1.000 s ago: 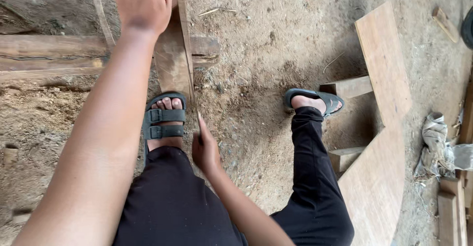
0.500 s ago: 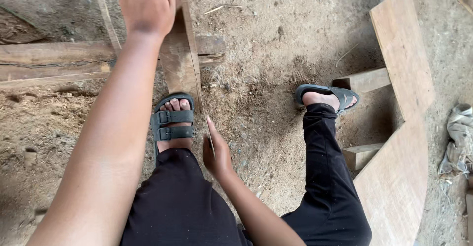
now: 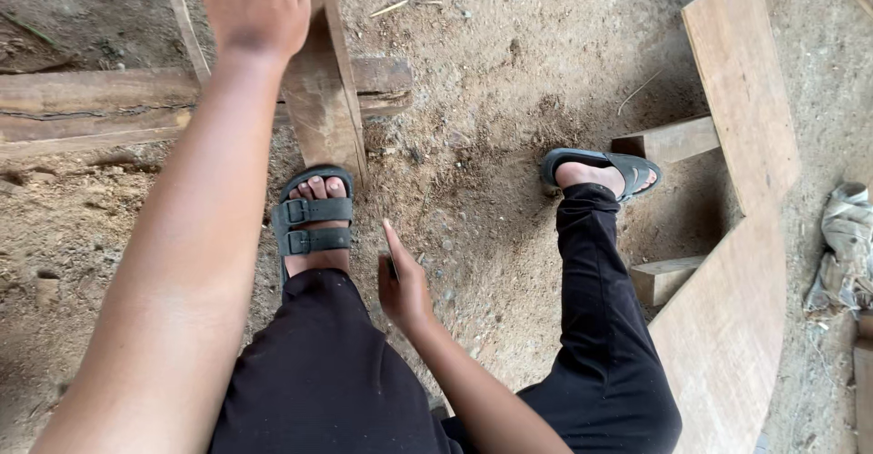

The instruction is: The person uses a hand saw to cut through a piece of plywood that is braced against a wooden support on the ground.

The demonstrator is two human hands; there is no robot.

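My left hand stays clamped on the plank at 12; right hand lifted off its edge, fingers together, empty.

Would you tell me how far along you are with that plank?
Done: the plank lies propped across the beam, low end by the left sandal. In hand: the left hand grips its top end; the right hand hangs by the knee. Left: no cut or mark shows on it.

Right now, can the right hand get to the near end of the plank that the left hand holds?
Probably yes: the right hand hangs open beside the sandalled foot, with only bare dirt between it and the plank.
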